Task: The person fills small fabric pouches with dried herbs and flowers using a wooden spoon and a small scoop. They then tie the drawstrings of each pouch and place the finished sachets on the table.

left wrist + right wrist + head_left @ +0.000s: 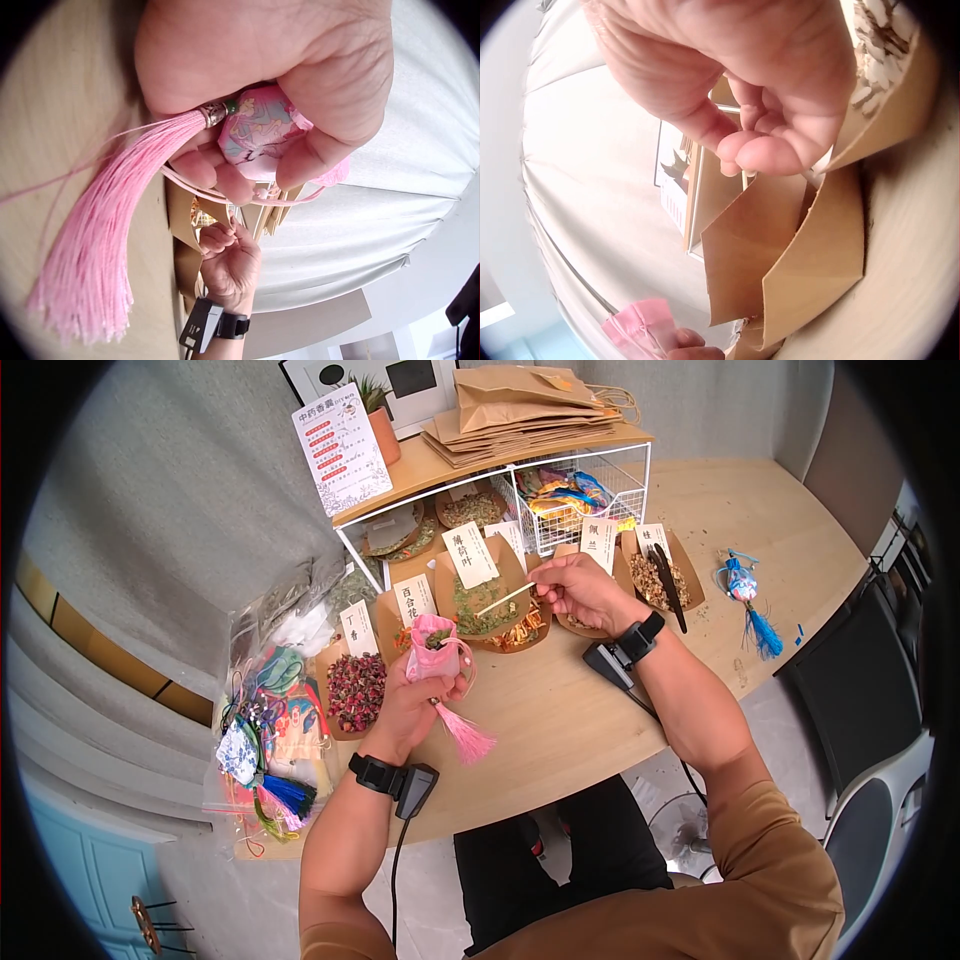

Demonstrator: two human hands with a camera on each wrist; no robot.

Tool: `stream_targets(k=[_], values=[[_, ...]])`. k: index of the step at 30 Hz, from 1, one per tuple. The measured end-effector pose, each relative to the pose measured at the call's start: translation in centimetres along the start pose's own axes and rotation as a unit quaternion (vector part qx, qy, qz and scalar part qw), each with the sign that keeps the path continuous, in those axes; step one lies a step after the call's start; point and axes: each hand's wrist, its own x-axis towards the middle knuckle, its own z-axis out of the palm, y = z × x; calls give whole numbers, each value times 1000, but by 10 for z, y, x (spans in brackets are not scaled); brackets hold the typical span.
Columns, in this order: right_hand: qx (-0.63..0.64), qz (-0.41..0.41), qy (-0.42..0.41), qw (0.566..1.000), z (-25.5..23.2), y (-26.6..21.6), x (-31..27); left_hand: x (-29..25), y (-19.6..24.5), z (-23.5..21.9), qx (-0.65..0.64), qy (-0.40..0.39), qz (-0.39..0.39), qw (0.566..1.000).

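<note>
In the head view my left hand (408,705) holds a small pink sachet pouch (432,660) upright, its mouth open with dried green leaves inside. A long pink tassel (97,247) hangs from the pouch's lower end in the left wrist view, below a bead. My right hand (580,588) pinches the end of a thin pale stick (507,600) between thumb and fingertips. The stick's far end lies over dried green leaves (478,598) in a brown paper tray. Right beside that is a tray of orange-yellow dried petals (525,630). In the right wrist view my fingers (769,154) mostly hide the stick.
Dried rosebuds (355,690) fill a tray at left, near a plastic bag of sachets (285,710). Black tongs (668,590) lie across a right-hand tray. A blue tasselled sachet (742,585) lies farther right. Behind, a shelf (420,475) bears paper bags (520,405); a wire basket (580,510) stands underneath.
</note>
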Motion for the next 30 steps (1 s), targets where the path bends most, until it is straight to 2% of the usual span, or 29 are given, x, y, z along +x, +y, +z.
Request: stream_targets(k=[12,24,27,30], values=[[60,-16,-10,998,-6,-1,2,0,0,0,13,0,-13,1000],[130,-50,-84,987,1,-20,-15,0,-4,-5,15,-9,-25,1000],[128,-72,-122,982,8,-20,-20,-1,-1,1,16,-10,-23,1000],[86,-86,-115,986,23,-18,-31,-1,1,4,15,-7,-24,1000]])
